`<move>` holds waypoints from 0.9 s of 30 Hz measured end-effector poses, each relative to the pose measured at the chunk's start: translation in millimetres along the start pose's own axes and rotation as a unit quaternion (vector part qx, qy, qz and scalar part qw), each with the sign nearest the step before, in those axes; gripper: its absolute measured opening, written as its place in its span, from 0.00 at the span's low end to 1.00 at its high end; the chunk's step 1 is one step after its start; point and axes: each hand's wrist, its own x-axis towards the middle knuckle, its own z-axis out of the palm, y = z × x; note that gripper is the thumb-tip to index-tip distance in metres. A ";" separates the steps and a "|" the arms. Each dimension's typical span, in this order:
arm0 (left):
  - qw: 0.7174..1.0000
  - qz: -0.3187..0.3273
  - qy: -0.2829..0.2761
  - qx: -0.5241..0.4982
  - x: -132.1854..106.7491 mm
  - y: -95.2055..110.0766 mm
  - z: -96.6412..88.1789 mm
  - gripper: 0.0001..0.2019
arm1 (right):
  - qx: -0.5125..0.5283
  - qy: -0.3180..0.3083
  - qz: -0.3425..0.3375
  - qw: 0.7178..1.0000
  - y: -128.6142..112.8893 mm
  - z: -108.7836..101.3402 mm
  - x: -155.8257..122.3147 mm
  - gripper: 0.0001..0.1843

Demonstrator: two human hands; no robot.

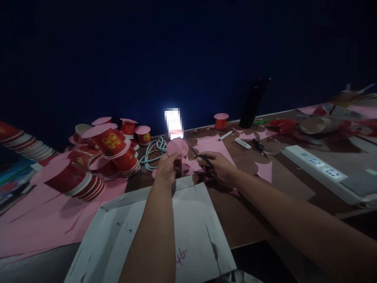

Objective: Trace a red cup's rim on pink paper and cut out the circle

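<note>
My left hand (167, 168) is closed on a round pink paper disc (177, 147), holding it up over the brown table (253, 212). My right hand (217, 167) grips a pair of scissors (196, 153), whose blades reach the disc's right edge. Under both hands lie pink paper sheets (212, 147) and offcuts. A flattened white cardboard box (165, 232) sits just in front of me, under my left forearm.
Red paper cups (112, 147) capped with pink discs pile up at the left, beside a coiled pale cable (153, 151). A lit phone (173, 122), one capped cup (220, 122), a dark bottle (253, 102), markers, another pair of scissors (259, 145) and a white power strip (318, 167) lie around.
</note>
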 end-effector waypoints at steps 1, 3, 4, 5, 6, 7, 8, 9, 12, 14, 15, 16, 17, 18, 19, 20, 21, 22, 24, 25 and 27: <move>1.000 0.001 0.002 0.002 0.2 0.1 -0.3 0.17 | 0.002 -0.001 -0.002 1.000 0.2 0.2 0.1 0.19; 1.000 0.004 0.007 0.006 1.0 -0.1 -1.1 0.16 | 0.003 0.001 -0.005 1.000 0.5 0.7 0.1 0.19; 1.000 0.005 0.010 0.007 1.6 -0.4 -1.6 0.16 | 0.002 0.002 -0.006 1.000 0.7 1.0 0.1 0.19; 1.000 0.007 0.013 0.006 2.1 -0.6 -2.1 0.16 | 0.000 0.004 -0.007 1.000 0.9 1.2 0.1 0.19; 1.000 0.008 0.015 0.003 2.5 -0.8 -2.6 0.17 | -0.003 0.005 -0.008 1.000 1.1 1.4 0.2 0.20; 1.000 0.009 0.016 -0.002 2.8 -0.8 -3.0 0.17 | -0.004 0.005 -0.008 1.000 1.3 1.5 0.3 0.20; 1.000 0.008 0.016 -0.007 2.8 -0.7 -3.3 0.17 | -0.006 0.003 -0.008 1.000 1.6 1.4 0.5 0.21; 1.000 0.008 0.016 -0.009 2.7 -0.4 -3.4 0.18 | -0.006 0.002 -0.008 1.000 1.9 1.0 0.8 0.21; 1.000 0.009 0.017 -0.004 1.7 0.7 -3.1 0.17 | -0.011 -0.003 0.005 1.000 2.8 -0.8 1.8 0.21; 1.000 0.009 0.019 0.003 1.4 1.1 -2.8 0.17 | -0.020 -0.004 0.015 1.000 3.1 -2.2 2.4 0.21; 1.000 0.008 0.018 0.004 1.6 1.0 -2.7 0.17 | -0.024 -0.005 0.018 1.000 3.0 -2.8 2.5 0.21; 1.000 0.007 0.015 0.005 1.9 0.6 -2.7 0.17 | -0.027 -0.006 0.020 0.999 2.8 -3.2 2.6 0.21; 1.000 0.007 0.014 0.004 2.5 0.2 -2.8 0.17 | -0.026 -0.005 0.019 0.999 2.5 -3.4 2.5 0.20; 1.000 0.008 0.012 0.002 3.1 -0.5 -2.9 0.17 | -0.023 -0.005 0.019 1.000 2.2 -3.5 2.5 0.20; 1.000 0.010 0.011 -0.001 3.6 -1.1 -3.1 0.17 | -0.021 -0.004 0.018 1.000 1.9 -3.6 2.4 0.20; 1.000 0.012 0.010 -0.004 4.1 -1.7 -3.3 0.17 | -0.019 -0.004 0.016 1.000 1.6 -3.6 2.3 0.20; 1.000 0.013 0.011 -0.006 4.3 -2.2 -3.4 0.17 | -0.017 -0.004 0.015 1.000 1.6 -3.6 2.3 0.20; 1.000 0.011 0.009 -0.007 4.4 -2.5 -3.4 0.17 | -0.016 -0.004 0.015 1.000 1.7 -3.7 2.4 0.19; 1.000 0.004 0.003 -0.005 4.0 -3.0 -3.2 0.18 | -0.013 -0.007 0.018 1.000 2.2 -4.1 2.7 0.20; 1.000 0.002 0.001 -0.005 3.7 -3.1 -2.9 0.18 | -0.011 -0.008 0.020 1.000 2.6 -4.4 2.9 0.20; 1.000 0.003 -0.004 -0.003 3.1 -3.6 -2.0 0.18 | -0.009 -0.008 0.020 1.000 3.2 -4.9 3.2 0.21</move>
